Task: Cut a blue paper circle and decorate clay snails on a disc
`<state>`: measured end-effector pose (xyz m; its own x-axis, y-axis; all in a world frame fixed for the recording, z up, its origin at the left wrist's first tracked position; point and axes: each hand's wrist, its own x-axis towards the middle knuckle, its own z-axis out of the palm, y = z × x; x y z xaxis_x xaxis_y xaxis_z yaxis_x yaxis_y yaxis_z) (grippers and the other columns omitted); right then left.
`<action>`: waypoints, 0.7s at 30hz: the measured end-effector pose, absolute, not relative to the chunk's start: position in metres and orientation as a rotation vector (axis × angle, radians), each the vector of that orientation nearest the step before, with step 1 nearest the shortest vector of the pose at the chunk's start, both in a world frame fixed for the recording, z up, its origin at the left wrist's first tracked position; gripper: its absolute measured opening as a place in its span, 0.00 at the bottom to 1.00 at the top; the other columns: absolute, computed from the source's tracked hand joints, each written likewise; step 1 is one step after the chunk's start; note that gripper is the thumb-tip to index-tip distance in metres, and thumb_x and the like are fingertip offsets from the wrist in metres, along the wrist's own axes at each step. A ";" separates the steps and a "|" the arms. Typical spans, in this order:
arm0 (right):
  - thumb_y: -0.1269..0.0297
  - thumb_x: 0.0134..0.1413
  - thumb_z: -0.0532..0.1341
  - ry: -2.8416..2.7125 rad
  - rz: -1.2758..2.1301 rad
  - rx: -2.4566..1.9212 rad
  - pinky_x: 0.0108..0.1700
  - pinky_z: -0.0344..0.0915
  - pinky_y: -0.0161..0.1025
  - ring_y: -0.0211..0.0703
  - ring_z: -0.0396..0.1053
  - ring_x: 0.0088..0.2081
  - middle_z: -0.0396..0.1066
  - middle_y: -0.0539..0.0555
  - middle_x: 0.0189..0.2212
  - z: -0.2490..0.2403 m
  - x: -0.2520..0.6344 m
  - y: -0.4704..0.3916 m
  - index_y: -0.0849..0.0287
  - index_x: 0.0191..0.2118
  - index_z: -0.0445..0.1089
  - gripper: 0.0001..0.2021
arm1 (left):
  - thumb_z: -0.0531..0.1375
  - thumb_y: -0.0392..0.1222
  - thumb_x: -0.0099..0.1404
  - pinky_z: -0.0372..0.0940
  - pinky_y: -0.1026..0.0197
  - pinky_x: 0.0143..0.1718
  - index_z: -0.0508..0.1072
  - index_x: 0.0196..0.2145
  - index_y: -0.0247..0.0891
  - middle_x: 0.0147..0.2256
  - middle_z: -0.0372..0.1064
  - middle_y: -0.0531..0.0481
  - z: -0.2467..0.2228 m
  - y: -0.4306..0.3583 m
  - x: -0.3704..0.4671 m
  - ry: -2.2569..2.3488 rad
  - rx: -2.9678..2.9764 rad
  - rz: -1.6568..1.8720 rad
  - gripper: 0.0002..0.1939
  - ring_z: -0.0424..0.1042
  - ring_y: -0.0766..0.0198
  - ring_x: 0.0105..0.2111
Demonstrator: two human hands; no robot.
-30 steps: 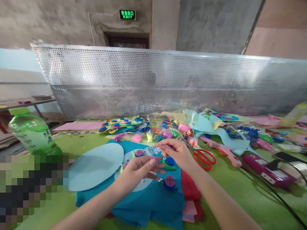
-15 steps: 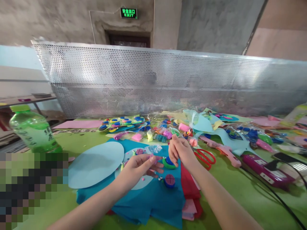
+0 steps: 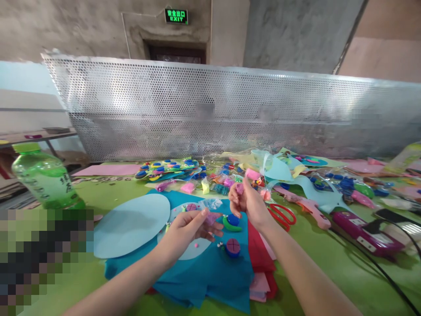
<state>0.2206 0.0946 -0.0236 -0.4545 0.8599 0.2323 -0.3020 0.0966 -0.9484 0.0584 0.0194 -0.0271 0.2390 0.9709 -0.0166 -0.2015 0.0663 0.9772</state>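
Observation:
Between the thumb and fingers of my left hand [image 3: 192,226] is a lump of purple-pink modelling clay [image 3: 212,218], perhaps in clear wrapping. Raised to its right, my right hand [image 3: 250,204] pinches a small pink piece of clay [image 3: 240,188]. Below the hands, a blue-and-green clay snail [image 3: 233,222] and a clay figure with a purple cross-marked disc [image 3: 233,247] and googly eyes lie on blue felt [image 3: 220,281]. Partly hidden by my left hand, a light blue disc [image 3: 187,252] bears small clay pieces. A larger pale blue oval [image 3: 131,226] lies to the left.
Red-handled scissors [image 3: 282,217], a pink glue gun [image 3: 309,206] and a purple device [image 3: 366,235] with black cables lie right. Bagged clay [image 3: 226,182] and decorated discs [image 3: 167,169] line the back before a perforated metal panel [image 3: 213,109]. A green bottle [image 3: 46,177] stands left.
My right hand has turned and moved slightly right, so the pink clay piece in its fingers now shows. My left hand stays nearly in place, its purple-pink clay more visible.

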 end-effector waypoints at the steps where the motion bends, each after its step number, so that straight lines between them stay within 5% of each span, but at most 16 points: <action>1: 0.39 0.48 0.51 -1.444 1.526 -0.590 0.12 0.49 0.29 0.30 0.57 0.11 0.56 0.43 0.17 -0.024 0.220 0.093 0.59 0.22 0.58 0.24 | 0.62 0.56 0.51 0.66 0.62 0.29 0.75 0.28 0.31 0.26 0.75 0.44 -0.026 0.019 0.058 0.910 1.115 1.102 0.21 0.72 0.62 0.25; 4: 0.50 0.55 0.52 -1.663 1.326 -0.586 0.17 0.58 0.30 0.34 0.67 0.23 0.67 0.51 0.32 -0.025 0.219 0.084 0.57 0.38 0.65 0.16 | 0.63 0.56 0.50 0.66 0.61 0.30 0.75 0.29 0.31 0.27 0.75 0.44 -0.025 0.019 0.058 0.907 1.062 1.117 0.21 0.73 0.59 0.28; 6: 0.54 0.59 0.49 -1.899 1.070 -0.569 0.34 0.67 0.36 0.40 0.69 0.38 0.67 0.54 0.43 -0.025 0.218 0.077 0.54 0.47 0.64 0.15 | 0.63 0.54 0.52 0.67 0.60 0.33 0.74 0.31 0.31 0.29 0.75 0.43 -0.025 0.020 0.058 0.887 1.046 1.117 0.20 0.73 0.58 0.32; 9: 0.57 0.59 0.52 -2.170 0.826 -0.535 0.54 0.57 0.45 0.44 0.59 0.52 0.61 0.54 0.53 -0.025 0.217 0.069 0.50 0.54 0.60 0.18 | 0.64 0.52 0.51 0.67 0.60 0.35 0.74 0.31 0.32 0.28 0.75 0.46 -0.027 0.020 0.057 0.870 1.044 1.122 0.18 0.73 0.60 0.32; 12: 0.58 0.56 0.57 -2.294 0.754 -0.541 0.55 0.56 0.44 0.44 0.56 0.55 0.59 0.52 0.55 -0.025 0.216 0.066 0.48 0.56 0.58 0.22 | 0.64 0.54 0.50 0.67 0.62 0.33 0.72 0.24 0.32 0.23 0.73 0.49 -0.030 0.020 0.057 0.933 1.050 1.104 0.19 0.72 0.64 0.25; 21: 0.63 0.58 0.55 -2.424 0.605 -0.517 0.46 0.62 0.40 0.44 0.67 0.45 0.72 0.55 0.43 -0.024 0.214 0.065 0.57 0.52 0.65 0.17 | 0.64 0.59 0.45 0.67 0.64 0.26 0.73 0.21 0.33 0.21 0.74 0.49 -0.025 0.018 0.059 1.013 1.172 1.091 0.22 0.73 0.62 0.22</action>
<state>0.2142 0.0652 -0.0238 -0.7556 0.4846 0.4407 0.2206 0.8218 -0.5254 0.0595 0.0185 -0.0249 0.1861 0.9818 -0.0373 -0.1103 0.0587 0.9922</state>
